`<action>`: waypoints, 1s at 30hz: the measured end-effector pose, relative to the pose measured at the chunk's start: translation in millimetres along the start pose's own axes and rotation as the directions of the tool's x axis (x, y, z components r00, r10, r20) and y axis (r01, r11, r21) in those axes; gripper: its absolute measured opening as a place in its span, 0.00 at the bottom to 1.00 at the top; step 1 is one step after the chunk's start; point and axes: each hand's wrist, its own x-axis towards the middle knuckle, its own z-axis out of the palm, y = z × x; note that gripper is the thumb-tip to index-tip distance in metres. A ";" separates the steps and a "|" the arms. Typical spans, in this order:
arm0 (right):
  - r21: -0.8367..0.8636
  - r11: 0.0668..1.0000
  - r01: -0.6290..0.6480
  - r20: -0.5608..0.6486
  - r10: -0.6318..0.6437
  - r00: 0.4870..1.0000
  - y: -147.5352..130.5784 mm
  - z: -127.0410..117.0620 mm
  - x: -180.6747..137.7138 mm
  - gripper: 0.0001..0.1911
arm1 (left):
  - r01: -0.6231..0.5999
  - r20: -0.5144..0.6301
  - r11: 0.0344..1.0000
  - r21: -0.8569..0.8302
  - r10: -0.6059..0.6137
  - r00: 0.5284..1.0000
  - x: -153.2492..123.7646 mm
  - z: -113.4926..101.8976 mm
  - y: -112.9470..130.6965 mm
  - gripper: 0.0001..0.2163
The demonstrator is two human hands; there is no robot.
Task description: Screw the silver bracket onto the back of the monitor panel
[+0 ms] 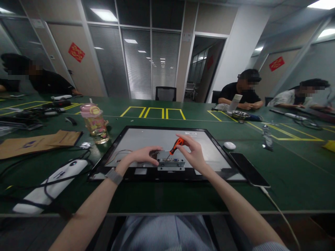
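A display panel with a black frame lies back side up on the table before me. Near its front edge sits a metal bracket with connectors and a small board. My right hand grips an orange and black screwdriver between thumb and fingers. The tool is tilted, its shaft pointing down to the bracket; the tip is too small to make out. My left hand holds the bracket's left end, thumb in front and fingers curved behind. Thin cables run left of that hand.
At left are a drink bottle, a brown paper bag and a white power strip with black cables. At right lie a phone with its cable and a white earbud case. People sit across the table, left and right.
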 end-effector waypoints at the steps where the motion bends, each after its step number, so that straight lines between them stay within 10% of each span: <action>1: -0.048 0.999 0.018 -0.018 -0.019 1.000 -0.8 -0.5 0.0 0.18 | 0.001 -0.001 1.000 0.001 -0.001 1.000 0.2 0.2 -0.5 0.36; 9: 0.195 0.980 -0.047 0.116 0.024 0.993 -3.4 2.7 -3.9 0.23 | -0.018 0.010 0.999 -0.032 0.019 1.000 1.8 1.0 -3.3 0.36; 16: -0.014 1.000 -0.018 -0.029 0.018 0.999 -7.7 3.7 -3.3 0.16 | -0.010 -0.002 1.000 -0.028 0.009 1.000 1.3 1.3 -2.1 0.36; 30: 0.142 0.986 -0.088 -0.138 0.108 0.985 -4.0 8.7 -5.3 0.05 | 0.002 -0.007 1.000 -0.021 -0.002 1.000 0.8 0.9 2.6 0.36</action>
